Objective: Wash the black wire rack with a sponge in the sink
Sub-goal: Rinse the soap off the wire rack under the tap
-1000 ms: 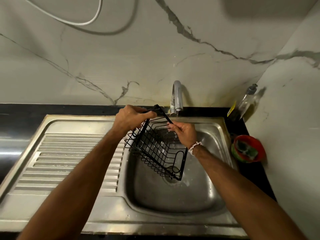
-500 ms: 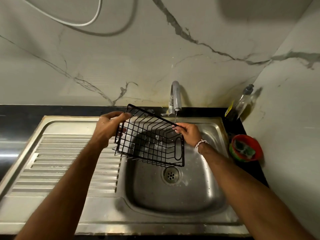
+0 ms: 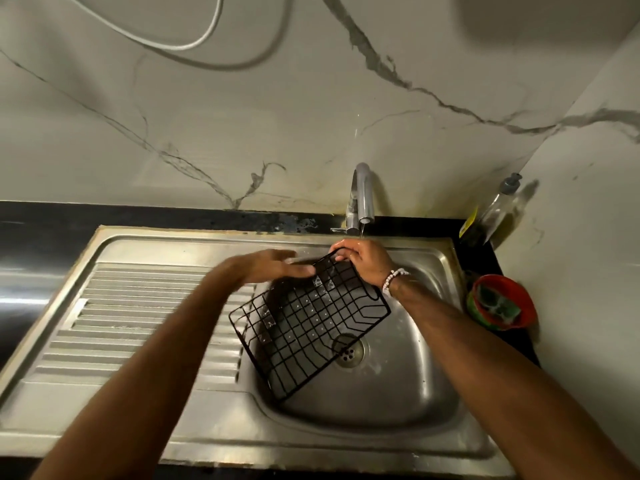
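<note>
Black wire grid rack (image 3: 308, 327) hung tilted over the stainless steel sink basin (image 3: 398, 393), centre frame. Right hand (image 3: 369, 266) had its fingers curled round the rack's top corner under the chrome tap (image 3: 362, 199). Left hand (image 3: 277, 268) was blurred, fingers straight, at the upper-left edge; contact unclear.

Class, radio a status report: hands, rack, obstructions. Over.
Right hand grips black wire rack at top corner, tilted over sink. Left hand open at its edge. Nothing blocking.
</note>
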